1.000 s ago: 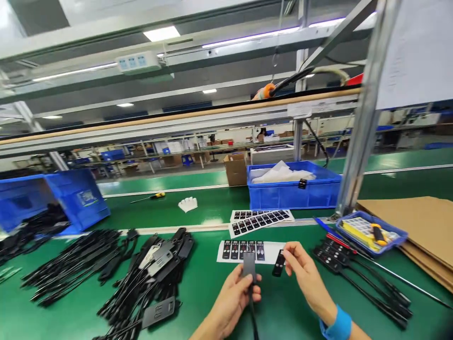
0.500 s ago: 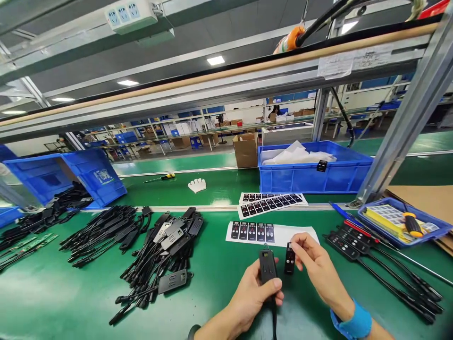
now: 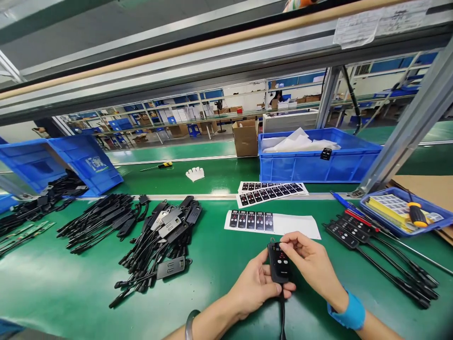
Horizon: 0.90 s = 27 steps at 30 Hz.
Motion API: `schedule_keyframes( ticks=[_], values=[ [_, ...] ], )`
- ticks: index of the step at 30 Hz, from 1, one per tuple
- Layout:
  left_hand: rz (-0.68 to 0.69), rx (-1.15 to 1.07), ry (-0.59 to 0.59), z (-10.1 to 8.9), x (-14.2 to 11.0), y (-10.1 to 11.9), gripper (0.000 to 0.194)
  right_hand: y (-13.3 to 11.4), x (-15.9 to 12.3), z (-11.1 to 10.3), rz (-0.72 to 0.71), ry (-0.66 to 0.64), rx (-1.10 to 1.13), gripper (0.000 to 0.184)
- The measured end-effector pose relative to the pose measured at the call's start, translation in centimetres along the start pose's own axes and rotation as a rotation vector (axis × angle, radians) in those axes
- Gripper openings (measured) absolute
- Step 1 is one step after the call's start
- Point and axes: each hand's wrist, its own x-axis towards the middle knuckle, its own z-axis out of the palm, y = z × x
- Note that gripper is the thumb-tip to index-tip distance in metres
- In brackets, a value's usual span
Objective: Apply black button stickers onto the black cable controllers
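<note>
My left hand grips a small black controller with a cable hanging down from it. My right hand pinches the controller's upper right edge, fingers pressed on a button label on its face. Just beyond lies a white backing sheet with a row of black labels at its left end. More label sheets lie further back.
A heap of black corded controllers lies left, and a row of labelled ones right. A blue bin stands behind. A small blue tray holds a screwdriver. A tipped blue bin is far left; a white glove lies mid-table.
The separate black label in my right hand has come onto the controller's face. Both hands have closed together, and the view has tilted downward.
</note>
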Motion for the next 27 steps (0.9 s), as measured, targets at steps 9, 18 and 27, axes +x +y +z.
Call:
schedule_keyframes(
  ticks=[9,18,27],
  values=[
    [-0.016,-0.008,-0.029,0.09,-0.17,0.53,0.081,-0.01,-0.3,0.43,0.012,-0.029,-0.023,0.029],
    [-0.005,-0.002,-0.049,0.04,-0.24,0.41,0.08,0.11,-0.41,0.6,0.0,-0.033,-0.029,0.029],
    [0.02,0.026,-0.061,0.31,-0.33,0.54,0.081,0.12,-0.35,0.82,0.063,-0.034,0.015,0.032]
  ],
)
